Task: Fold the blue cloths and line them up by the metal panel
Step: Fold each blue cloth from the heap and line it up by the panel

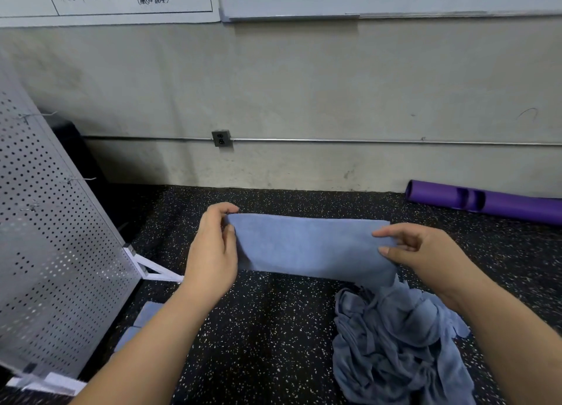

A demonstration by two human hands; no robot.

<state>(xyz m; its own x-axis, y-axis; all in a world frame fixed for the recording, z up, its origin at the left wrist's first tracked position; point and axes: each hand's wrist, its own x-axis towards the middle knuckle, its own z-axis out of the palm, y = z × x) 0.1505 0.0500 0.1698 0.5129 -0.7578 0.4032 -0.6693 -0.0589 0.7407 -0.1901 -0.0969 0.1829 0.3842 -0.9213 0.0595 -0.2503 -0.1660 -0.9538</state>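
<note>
A blue cloth, folded into a long strip, is stretched in the air above the dark speckled floor. My left hand pinches its left end and my right hand pinches its right end. Below my right arm lies a crumpled heap of blue cloths. The perforated metal panel leans at the left. Beside its foot, folded blue cloths lie in a row, partly hidden by my left forearm.
A purple rolled mat lies along the wall at the far right. The panel's white foot bracket juts onto the floor. A conduit with a socket box runs along the wall.
</note>
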